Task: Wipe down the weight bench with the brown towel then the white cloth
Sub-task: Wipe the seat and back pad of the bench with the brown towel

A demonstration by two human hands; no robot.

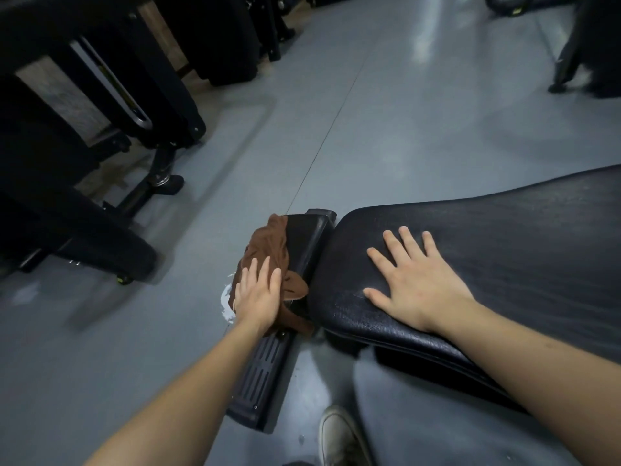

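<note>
cam: head only, single wide-angle | pose: above, facing forward and down | range: close on weight bench (487,264) pad end, both forearms entering from bottom edge | far field: grey floor (403,112), dark gym machines (100,95) top-left | overlap: n/a, one view

A gym floor, by the look of it. Padded black weight bench (487,264) in cracked vinyl up close, dark steel machine frames (100,105) on bolted feet to the left. Smooth grey floor (403,112) running between more black equipment beyond.
</note>
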